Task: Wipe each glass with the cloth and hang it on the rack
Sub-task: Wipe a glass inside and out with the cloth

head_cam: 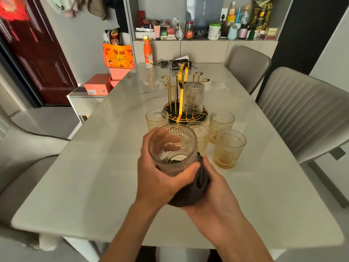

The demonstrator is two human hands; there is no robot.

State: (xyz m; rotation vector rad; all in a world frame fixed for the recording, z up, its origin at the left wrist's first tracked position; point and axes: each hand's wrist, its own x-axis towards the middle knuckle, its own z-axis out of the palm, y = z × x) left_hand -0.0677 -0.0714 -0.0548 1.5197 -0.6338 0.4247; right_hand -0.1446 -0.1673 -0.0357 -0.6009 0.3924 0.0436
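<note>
My left hand [156, 178] grips an embossed clear glass [172, 148], tilted with its mouth toward me, above the table. My right hand [215, 184] holds a dark grey cloth [192, 193] pressed against the bottom and side of that glass. Behind stands the gold rack [181, 95] on its dark round base, with one glass [193, 98] hanging upside down on a peg. Several more amber-tinted glasses stand upright in front of the rack: one at the left [156, 119], one in the middle [200, 133], two at the right [221, 122] [229, 148].
The pale table [94, 167] also carries an orange bottle [148, 53], keys and a dark tissue box [179, 64] at its far end. Grey chairs [306, 110] stand on the right and one at the left. A cluttered shelf is behind.
</note>
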